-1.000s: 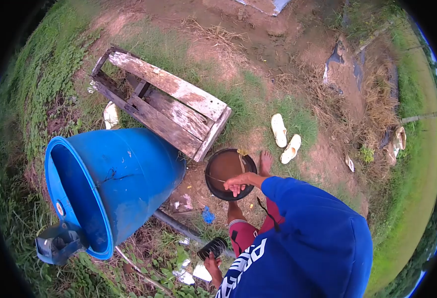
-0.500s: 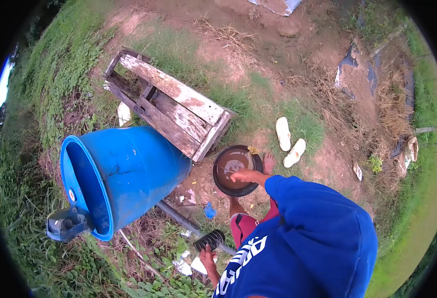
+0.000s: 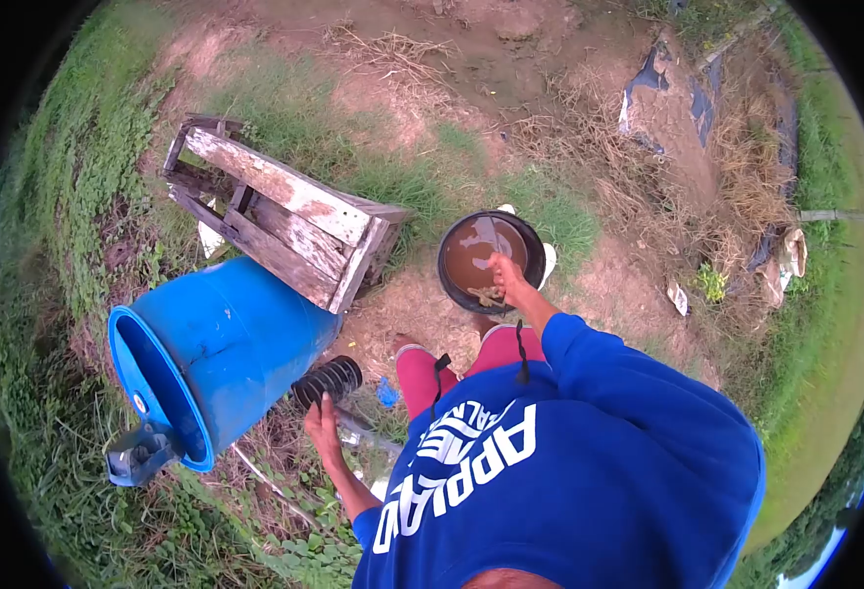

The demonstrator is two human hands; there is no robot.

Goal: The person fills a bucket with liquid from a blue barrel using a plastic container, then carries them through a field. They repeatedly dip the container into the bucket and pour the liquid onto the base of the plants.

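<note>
My right hand (image 3: 513,281) is a closed fist above a black bucket (image 3: 445,278) of muddy brown water, gripping its handle, which is mostly hidden by the fist. A yellowish cloth or rope piece (image 3: 488,295) lies at the bucket's near rim. The bucket hangs in front of my legs and partly covers a pair of pale slippers (image 3: 549,263). On the other side, my left hand (image 3: 323,420) has its fingers closed on a black ribbed container (image 3: 327,381), held out near the blue barrel (image 3: 245,319).
A weathered wooden bench-like frame (image 3: 285,187) leans against the barrel. A cut dark plastic container (image 3: 142,454) sits at the barrel's mouth. A grey pipe (image 3: 368,435) and a blue plastic scrap (image 3: 387,393) lie on the ground. Dry grass (image 3: 579,147) spreads ahead.
The bucket has come up and across with my right hand, now covering much of the slippers. My left hand has moved the ribbed container forward, closer to the barrel. My body looks more upright.
</note>
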